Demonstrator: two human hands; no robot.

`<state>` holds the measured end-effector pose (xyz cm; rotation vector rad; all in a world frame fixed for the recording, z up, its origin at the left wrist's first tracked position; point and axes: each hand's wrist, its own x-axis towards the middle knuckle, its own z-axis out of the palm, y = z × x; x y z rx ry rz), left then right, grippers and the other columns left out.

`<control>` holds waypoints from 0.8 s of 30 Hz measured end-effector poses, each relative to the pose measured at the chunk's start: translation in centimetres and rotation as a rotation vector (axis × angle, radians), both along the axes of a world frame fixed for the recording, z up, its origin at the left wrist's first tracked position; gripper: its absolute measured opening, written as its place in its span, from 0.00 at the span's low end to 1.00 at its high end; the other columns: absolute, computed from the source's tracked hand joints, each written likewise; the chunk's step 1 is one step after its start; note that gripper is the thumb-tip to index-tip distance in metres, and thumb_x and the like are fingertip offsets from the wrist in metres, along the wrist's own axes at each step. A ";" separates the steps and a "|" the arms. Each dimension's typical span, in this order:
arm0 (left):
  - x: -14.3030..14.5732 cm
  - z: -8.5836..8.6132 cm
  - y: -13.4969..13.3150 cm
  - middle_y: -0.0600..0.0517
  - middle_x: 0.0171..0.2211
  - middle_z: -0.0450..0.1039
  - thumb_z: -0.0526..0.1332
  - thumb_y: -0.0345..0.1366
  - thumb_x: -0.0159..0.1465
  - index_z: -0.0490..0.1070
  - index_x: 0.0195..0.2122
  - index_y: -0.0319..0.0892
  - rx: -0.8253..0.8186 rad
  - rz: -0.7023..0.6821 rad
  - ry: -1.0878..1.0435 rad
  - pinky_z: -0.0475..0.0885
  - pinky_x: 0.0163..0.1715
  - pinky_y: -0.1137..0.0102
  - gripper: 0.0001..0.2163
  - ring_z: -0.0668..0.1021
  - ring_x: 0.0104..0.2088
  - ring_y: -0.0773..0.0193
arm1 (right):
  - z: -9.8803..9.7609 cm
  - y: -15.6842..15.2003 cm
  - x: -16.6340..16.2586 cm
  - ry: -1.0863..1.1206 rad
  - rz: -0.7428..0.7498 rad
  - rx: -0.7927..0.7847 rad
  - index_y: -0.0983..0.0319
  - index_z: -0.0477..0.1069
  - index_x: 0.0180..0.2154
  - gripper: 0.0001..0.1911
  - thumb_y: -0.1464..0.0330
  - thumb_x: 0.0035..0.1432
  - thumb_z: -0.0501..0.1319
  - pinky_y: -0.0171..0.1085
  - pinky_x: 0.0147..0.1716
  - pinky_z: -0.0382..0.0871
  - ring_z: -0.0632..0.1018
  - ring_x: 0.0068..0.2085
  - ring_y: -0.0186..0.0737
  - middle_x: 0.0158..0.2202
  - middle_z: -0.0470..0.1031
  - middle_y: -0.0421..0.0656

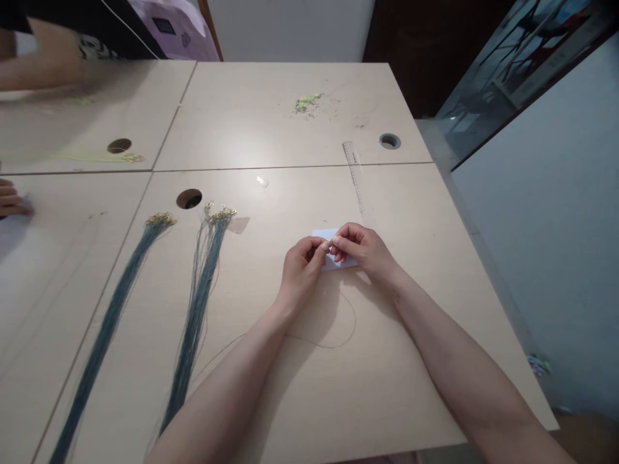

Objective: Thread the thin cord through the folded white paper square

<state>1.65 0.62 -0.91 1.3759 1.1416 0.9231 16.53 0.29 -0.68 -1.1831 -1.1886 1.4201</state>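
Observation:
Over a small white card (342, 263) on the table, my left hand (304, 265) and my right hand (365, 251) meet, thumbs and forefingers pinched together. A thin dark cord (333, 347) loops across the wood below them and passes under my left forearm. Its upper part rises toward my fingertips, which pinch it. The exact spot of the grip is too small to make out. Left of my arms lie two bundles of blue-green cords, the nearer bundle (199, 309) and the farther bundle (118, 309), both with gold-coloured metal ends at the top.
A clear ruler (355, 177) lies beyond my right hand. Yellow-green scraps (307, 103) are scattered at the back. Cable holes (189, 198) pierce the tabletop (411, 386). Another person's arm (43, 64) and a hand (12, 200) are at the left.

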 end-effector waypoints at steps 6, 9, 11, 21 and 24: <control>0.1 0.0 0.0 0.51 0.27 0.71 0.56 0.40 0.59 0.71 0.30 0.40 -0.005 0.002 0.001 0.63 0.28 0.72 0.09 0.70 0.27 0.67 | -0.1 0.0 -0.1 -0.006 -0.009 -0.023 0.62 0.66 0.28 0.10 0.61 0.51 0.60 0.34 0.27 0.68 0.72 0.24 0.31 0.25 0.72 0.39; 0.1 0.0 -0.1 0.51 0.27 0.71 0.56 0.40 0.59 0.71 0.30 0.40 0.001 0.007 0.002 0.63 0.28 0.72 0.09 0.70 0.27 0.67 | -0.2 0.0 -0.1 0.000 -0.013 -0.019 0.62 0.66 0.28 0.10 0.62 0.51 0.60 0.34 0.27 0.68 0.72 0.24 0.31 0.25 0.72 0.39; 0.1 0.0 -0.1 0.51 0.27 0.71 0.56 0.39 0.59 0.70 0.30 0.40 0.006 0.013 0.005 0.63 0.28 0.72 0.08 0.70 0.28 0.68 | -0.2 0.0 -0.1 0.003 -0.009 -0.005 0.62 0.66 0.28 0.09 0.62 0.51 0.60 0.34 0.27 0.68 0.72 0.24 0.31 0.25 0.72 0.39; 0.1 -0.1 0.0 0.51 0.27 0.72 0.57 0.39 0.58 0.70 0.29 0.40 -0.024 0.027 0.003 0.63 0.27 0.73 0.08 0.71 0.27 0.68 | 0.1 0.0 -0.2 -0.026 -0.005 0.001 0.62 0.66 0.28 0.09 0.63 0.52 0.59 0.34 0.27 0.68 0.72 0.24 0.31 0.23 0.71 0.38; 0.1 -0.2 0.0 0.51 0.27 0.72 0.57 0.40 0.58 0.70 0.29 0.39 -0.019 0.026 -0.004 0.63 0.27 0.73 0.09 0.71 0.27 0.68 | 0.1 0.0 -0.2 -0.025 -0.001 0.005 0.62 0.66 0.28 0.09 0.63 0.52 0.59 0.34 0.27 0.68 0.72 0.24 0.31 0.24 0.71 0.39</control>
